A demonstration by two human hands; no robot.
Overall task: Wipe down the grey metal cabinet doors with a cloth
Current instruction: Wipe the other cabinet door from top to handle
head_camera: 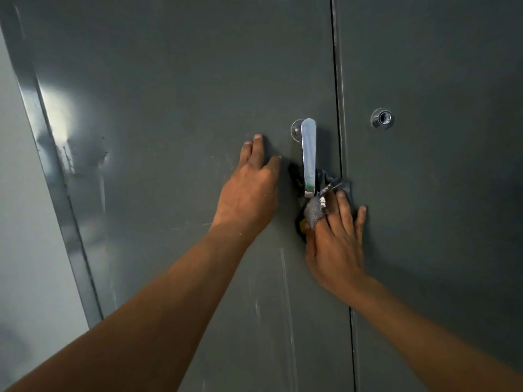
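Observation:
Two grey metal cabinet doors fill the view: the left door (pixel 169 94) and the right door (pixel 438 207), split by a vertical seam. A chrome lever handle (pixel 308 157) hangs down on the left door beside the seam. My left hand (pixel 252 188) lies flat on the left door, fingers straight, just left of the handle. My right hand (pixel 336 241) presses a dark grey cloth (pixel 315 210) against the doors over the seam, below the handle's tip. Its fingers are stretched out, and part of the cloth is draped over my index finger.
A round chrome lock cylinder (pixel 382 118) sits on the right door. The left door shows pale scuffs and a dent with chipped paint (pixel 82 157). A light grey wall (pixel 25 222) borders the cabinet's left edge.

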